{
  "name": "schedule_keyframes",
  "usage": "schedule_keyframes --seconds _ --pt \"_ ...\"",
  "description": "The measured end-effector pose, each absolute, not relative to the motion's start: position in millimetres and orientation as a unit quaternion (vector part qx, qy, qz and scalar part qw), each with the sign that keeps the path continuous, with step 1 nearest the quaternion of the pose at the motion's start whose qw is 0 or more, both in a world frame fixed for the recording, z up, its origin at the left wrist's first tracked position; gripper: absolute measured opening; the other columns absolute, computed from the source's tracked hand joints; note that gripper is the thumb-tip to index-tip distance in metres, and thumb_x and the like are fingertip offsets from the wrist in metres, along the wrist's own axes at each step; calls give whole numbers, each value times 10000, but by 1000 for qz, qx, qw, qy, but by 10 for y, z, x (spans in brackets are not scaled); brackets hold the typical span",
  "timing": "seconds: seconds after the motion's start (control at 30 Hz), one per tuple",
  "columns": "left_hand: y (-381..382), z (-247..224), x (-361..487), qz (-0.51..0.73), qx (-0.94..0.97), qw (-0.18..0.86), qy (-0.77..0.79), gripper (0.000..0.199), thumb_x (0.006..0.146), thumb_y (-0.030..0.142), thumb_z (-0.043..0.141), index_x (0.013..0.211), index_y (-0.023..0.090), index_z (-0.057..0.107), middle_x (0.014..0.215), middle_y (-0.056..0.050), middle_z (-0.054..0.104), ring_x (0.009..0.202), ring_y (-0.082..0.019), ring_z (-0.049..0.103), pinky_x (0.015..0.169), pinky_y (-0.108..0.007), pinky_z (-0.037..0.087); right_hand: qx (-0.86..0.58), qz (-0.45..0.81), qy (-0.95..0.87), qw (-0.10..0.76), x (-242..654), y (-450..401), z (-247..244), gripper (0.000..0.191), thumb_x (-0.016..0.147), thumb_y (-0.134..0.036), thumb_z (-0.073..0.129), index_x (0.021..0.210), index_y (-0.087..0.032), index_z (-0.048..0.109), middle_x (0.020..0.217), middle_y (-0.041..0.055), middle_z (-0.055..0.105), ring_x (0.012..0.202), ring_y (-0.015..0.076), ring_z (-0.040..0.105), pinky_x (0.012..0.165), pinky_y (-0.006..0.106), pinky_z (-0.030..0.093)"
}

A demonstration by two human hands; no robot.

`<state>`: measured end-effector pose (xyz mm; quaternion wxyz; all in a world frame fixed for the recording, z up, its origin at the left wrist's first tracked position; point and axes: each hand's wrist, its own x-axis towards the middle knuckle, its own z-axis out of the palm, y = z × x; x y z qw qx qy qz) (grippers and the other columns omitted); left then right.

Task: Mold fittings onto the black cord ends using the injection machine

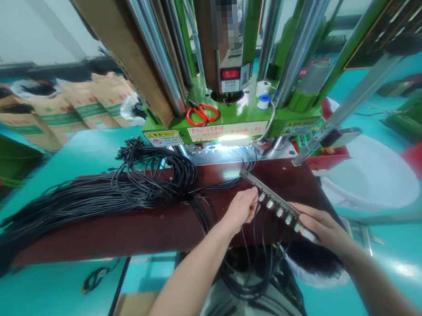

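Here we are at the green machine [287, 115], and the metal bar [272, 195] is the thing to watch: it's held aslant above the right part of the brown table [94, 241], a row of shiny fittings along its near side. The right hand [322, 227] has it, clamped on the near, right-hand end, fingers laid over the top. Over to the left hand [244, 207]: fingers curled tightly together, right up at the bar's near edge towards its far end; what sits between them, if anything, I can't tell from here. Black cables [253, 291] hang below the bar and loop over the person's lap. Left along the table, a great sheaf of black leads [92, 196] sprawls past the edge, coiled near the machine. Up on the machine's ledge, red-handled scissors [203, 114], with a blue-and-white spool [264, 102] farther right. Out beyond the table's right side, a big white tub [373, 176] on the floor.
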<state>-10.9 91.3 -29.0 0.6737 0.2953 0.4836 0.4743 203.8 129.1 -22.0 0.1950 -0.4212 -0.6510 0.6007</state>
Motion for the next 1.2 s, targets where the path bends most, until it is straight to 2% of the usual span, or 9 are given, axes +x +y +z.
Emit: schedule_keyframes --seconds 0.1,0.37,0.5,0.63,0.73,0.83,1.03,1.13,1.2 --pt "905 -289 -108 469 302 670 489 407 790 493 413 554 195 267 402 88 243 325 -24 192 346 -153 99 -422 587 -667 182 2045 1293 -202 453 768 -470 538 1151 -242 614 785 57 698 883 288 624 723 354 537" --pt "927 -292 -92 463 281 655 527 394 784 467 413 545 192 265 411 91 225 337 -21 179 359 -154 91 -394 552 -719 154 2009 1295 -177 444 783 -441 524 1169 -234 598 950 52 680 945 278 597 766 339 520" --pt "978 -314 -83 459 284 640 547 356 799 477 383 595 195 310 430 95 242 334 -27 170 352 -158 105 -442 567 -676 160 2022 1268 -218 472 797 -468 493 1184 -211 580 831 62 674 739 219 624 572 283 527" --pt "901 -338 -143 487 373 525 590 249 809 449 397 772 203 419 574 63 415 409 -50 358 389 -165 250 -507 559 -638 150 2245 1303 -261 492 785 -513 494 1159 -205 578 655 35 613 512 134 548 375 199 408" --pt "794 -324 -255 473 456 448 606 180 784 364 473 883 215 465 692 51 460 504 -55 409 483 -175 335 -537 542 -632 136 2452 1408 -265 471 749 -533 534 1112 -239 591 565 -1 543 392 93 447 307 183 300" --pt "739 -279 -370 463 499 417 602 128 780 309 484 853 204 489 715 44 472 536 -61 417 541 -188 359 -527 537 -648 117 2518 1549 -240 418 723 -531 567 1047 -271 610 543 -9 517 342 81 375 288 205 243" --pt "759 -189 -536 495 515 348 607 122 802 281 448 749 183 499 647 35 469 550 -82 431 550 -197 351 -475 447 -753 90 2182 1879 -153 350 756 -494 524 949 -214 604 574 -15 550 387 96 429 367 231 346" --pt "760 -162 -634 504 523 306 615 146 804 285 447 716 180 497 636 31 465 559 -89 429 551 -199 341 -408 362 -834 86 1979 2057 -132 298 789 -461 482 864 -212 626 700 26 603 592 160 562 587 291 469" --pt "777 -152 -708 503 531 269 627 154 806 284 446 707 178 500 648 23 484 576 -94 434 559 -201 337 -346 320 -877 94 1867 2160 -135 309 804 -451 468 864 -206 646 843 58 592 803 201 575 769 327 457"
